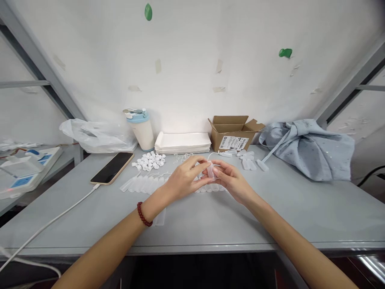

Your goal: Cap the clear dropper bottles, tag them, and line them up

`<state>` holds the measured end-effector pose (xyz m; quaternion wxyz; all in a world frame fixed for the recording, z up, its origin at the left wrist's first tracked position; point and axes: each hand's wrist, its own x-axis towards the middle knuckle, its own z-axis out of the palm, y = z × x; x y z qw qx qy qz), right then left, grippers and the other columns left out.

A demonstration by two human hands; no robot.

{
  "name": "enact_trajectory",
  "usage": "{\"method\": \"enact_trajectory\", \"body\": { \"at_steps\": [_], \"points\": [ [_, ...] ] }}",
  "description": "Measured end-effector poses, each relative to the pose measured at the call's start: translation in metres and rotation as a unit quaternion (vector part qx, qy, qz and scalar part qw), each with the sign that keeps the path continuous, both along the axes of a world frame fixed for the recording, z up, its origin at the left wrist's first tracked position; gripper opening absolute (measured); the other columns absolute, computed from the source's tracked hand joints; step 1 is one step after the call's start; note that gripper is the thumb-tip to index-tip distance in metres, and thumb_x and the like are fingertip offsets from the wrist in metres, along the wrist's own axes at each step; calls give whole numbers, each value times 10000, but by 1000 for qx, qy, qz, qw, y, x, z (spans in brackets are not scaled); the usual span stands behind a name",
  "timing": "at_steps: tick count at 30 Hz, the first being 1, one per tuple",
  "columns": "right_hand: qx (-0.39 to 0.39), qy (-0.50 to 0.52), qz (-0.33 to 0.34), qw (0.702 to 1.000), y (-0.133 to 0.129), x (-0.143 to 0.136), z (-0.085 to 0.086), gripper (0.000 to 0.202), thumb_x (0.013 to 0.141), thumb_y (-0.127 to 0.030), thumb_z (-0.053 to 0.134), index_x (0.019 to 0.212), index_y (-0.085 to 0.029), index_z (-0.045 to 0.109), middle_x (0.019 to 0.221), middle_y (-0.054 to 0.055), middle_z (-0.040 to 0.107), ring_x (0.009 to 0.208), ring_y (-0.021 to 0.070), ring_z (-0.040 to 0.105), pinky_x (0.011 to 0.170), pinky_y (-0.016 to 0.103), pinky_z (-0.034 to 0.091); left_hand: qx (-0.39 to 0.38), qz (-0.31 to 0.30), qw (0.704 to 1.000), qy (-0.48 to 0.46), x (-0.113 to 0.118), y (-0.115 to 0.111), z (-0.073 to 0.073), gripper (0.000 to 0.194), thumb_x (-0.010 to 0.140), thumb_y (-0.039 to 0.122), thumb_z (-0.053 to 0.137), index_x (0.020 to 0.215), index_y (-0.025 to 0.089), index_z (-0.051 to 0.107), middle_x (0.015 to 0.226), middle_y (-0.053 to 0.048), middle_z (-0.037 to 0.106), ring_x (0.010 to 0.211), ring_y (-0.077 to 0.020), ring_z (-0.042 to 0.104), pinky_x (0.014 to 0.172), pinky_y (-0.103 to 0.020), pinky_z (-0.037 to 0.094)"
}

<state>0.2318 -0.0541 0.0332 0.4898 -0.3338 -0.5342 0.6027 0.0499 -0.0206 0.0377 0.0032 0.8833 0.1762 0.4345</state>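
Note:
Above the middle of the grey table, my left hand and my right hand meet around a small translucent tube. Fingers of both hands press on it, and a thin white cord rises in a loop at its top. Behind and below the hands lies a row of similar clear tubes, partly hidden by my left hand. White caps are heaped to the left. Loose white cords lie just behind my left hand. More tubes rest to the right.
A phone on a charging cable lies left. Along the wall stand a plastic bag, a cup, stacked white sheets and an open cardboard box. Blue-grey cloth lies at right. Clear flat pieces sit near my left wrist.

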Motion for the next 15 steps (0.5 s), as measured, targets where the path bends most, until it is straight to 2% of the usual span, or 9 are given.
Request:
{"method": "enact_trajectory", "body": {
  "at_steps": [5, 10, 13, 15],
  "points": [
    [-6, 6, 16, 1000, 0, 0, 0, 326, 823, -393, 614, 1103, -225, 608, 1000, 74, 699, 919, 221, 670, 828, 393, 516, 11, 7, 1000, 22, 0, -1, 0, 374, 830, 319, 615, 1158, 166, 523, 1110, -136, 578, 1009, -222, 568, 821, -364, 517],
    [-5, 0, 41, 999, -1, 1, -1, 330, 831, -384, 607, 1121, -226, 607, 1024, 74, 700, 961, 221, 661, 862, 393, 502, 13, 2, 999, 36, -1, -3, 7, 325, 825, 255, 603, 1125, 151, 531, 1093, -133, 590, 993, -222, 563, 824, -366, 508],
    [-3, -15, 48, 999, -1, 1, 0, 335, 829, -384, 608, 1121, -220, 603, 1021, 71, 704, 971, 216, 657, 894, 406, 488, -14, 0, 998, 63, -8, -8, 14, 323, 811, 231, 607, 1118, 153, 542, 1086, -123, 588, 986, -218, 552, 821, -360, 503],
    [4, -24, 24, 999, -1, 2, 1, 334, 812, -387, 625, 1099, -217, 604, 1014, 71, 707, 951, 211, 662, 896, 411, 487, -37, 6, 996, 86, -19, -15, 17, 329, 811, 245, 611, 1122, 160, 545, 1093, -122, 583, 992, -222, 544, 821, -363, 498]
  ]
}}
